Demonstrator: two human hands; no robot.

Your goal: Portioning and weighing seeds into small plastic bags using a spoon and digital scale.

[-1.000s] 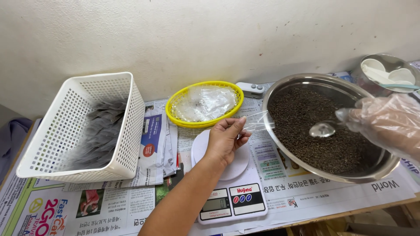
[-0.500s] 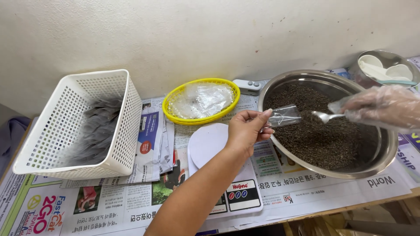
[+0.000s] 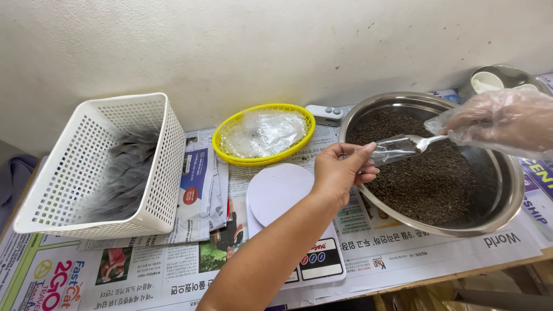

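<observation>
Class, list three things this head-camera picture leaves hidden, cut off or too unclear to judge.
1. Right hand in its clear plastic glove: cut off by the right edge.
2. Small clear bag held by the bare left hand: fill level too blurred.
3. White digital scale: its display is partly covered by the left forearm.

Bright, even daylight; soft shadows
</observation>
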